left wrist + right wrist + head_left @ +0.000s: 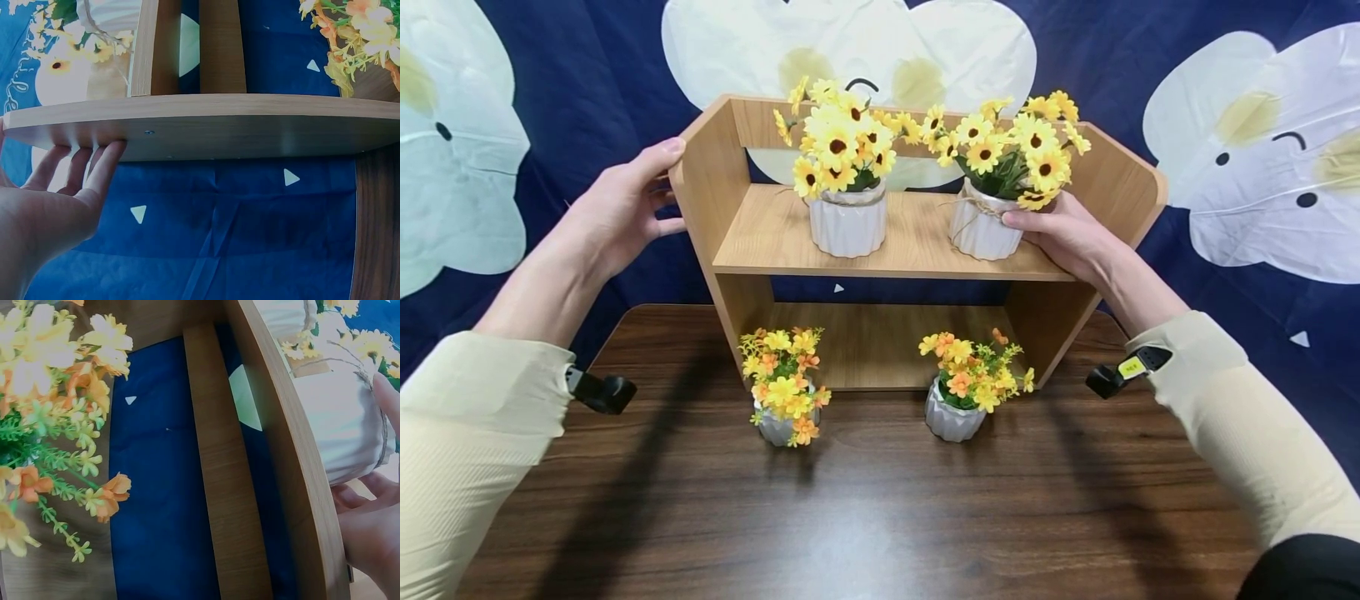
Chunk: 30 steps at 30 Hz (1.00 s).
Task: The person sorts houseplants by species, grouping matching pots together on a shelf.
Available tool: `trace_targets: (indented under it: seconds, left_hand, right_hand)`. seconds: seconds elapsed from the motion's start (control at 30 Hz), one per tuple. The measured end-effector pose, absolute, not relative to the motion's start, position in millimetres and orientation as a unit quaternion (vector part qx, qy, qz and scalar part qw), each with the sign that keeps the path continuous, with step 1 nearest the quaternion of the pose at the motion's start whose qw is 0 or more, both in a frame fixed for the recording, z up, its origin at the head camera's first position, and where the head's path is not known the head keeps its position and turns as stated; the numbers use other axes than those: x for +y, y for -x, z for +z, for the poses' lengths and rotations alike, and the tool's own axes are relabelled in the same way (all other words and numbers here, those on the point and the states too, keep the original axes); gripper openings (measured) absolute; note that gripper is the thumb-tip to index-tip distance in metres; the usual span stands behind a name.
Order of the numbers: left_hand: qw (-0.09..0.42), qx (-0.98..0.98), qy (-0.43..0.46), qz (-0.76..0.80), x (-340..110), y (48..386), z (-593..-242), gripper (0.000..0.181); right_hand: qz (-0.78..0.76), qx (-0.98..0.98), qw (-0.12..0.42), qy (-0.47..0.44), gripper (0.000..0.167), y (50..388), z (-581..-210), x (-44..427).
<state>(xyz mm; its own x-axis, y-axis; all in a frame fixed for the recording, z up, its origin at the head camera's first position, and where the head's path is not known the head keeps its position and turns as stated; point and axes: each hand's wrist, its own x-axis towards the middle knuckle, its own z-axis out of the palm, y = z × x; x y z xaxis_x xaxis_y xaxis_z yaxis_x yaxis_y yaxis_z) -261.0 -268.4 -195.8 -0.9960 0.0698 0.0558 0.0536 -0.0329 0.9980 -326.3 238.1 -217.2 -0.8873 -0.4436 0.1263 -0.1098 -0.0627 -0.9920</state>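
Observation:
My right hand [1071, 233] grips a white ribbed flowerpot [981, 225] of yellow daisies on the upper shelf's right side. The thumb lies across its front near the twine; in the right wrist view fingers reach round the pot [344, 425]. My left hand [625, 200] touches the left side panel of the wooden shelf [703, 183]. Its fairly straight fingers [103, 165] rest against the outer face in the left wrist view, the thumb by the panel's edge. A second white pot [848, 225] of yellow daisies stands left of centre on the upper shelf.
On the dark wooden table [865, 517], two small grey-white pots, one at left [775, 425] and one at right [953, 417], hold yellow and orange flowers before the lower shelf [880, 350]. Behind hangs a navy cloth [587, 50] with white cloud faces.

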Motion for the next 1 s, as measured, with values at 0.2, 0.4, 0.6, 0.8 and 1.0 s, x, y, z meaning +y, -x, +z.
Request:
trace_targets:
  seconds: [0.2, 0.4, 0.6, 0.8, 1.0]
  left_hand:
    - [0.006, 0.696, -0.043, 0.717, -268.6, 260.7, -195.4, 0.061]
    - [0.006, 0.695, -0.041, 0.718, -269.5, 260.1, -195.6, 0.061]
    - [0.004, 0.693, -0.039, 0.72, -269.3, 259.8, -196.0, 0.061]
    - [0.003, 0.694, -0.04, 0.719, -269.1, 259.3, -195.7, 0.062]
    - [0.003, 0.697, -0.04, 0.716, -267.5, 259.2, -195.4, 0.062]
  right_hand:
    - [-0.673, 0.704, 0.116, 0.195, 0.068, 316.9, -217.5, 242.7]
    - [-0.67, 0.71, 0.109, 0.188, 0.069, 306.9, -218.8, 246.8]
    - [-0.668, 0.716, 0.109, 0.171, 0.072, 294.6, -219.5, 252.9]
    - [-0.678, 0.705, 0.113, 0.173, 0.077, 283.6, -219.7, 262.1]
    - [-0.703, 0.671, 0.114, 0.208, 0.075, 271.8, -225.9, 275.7]
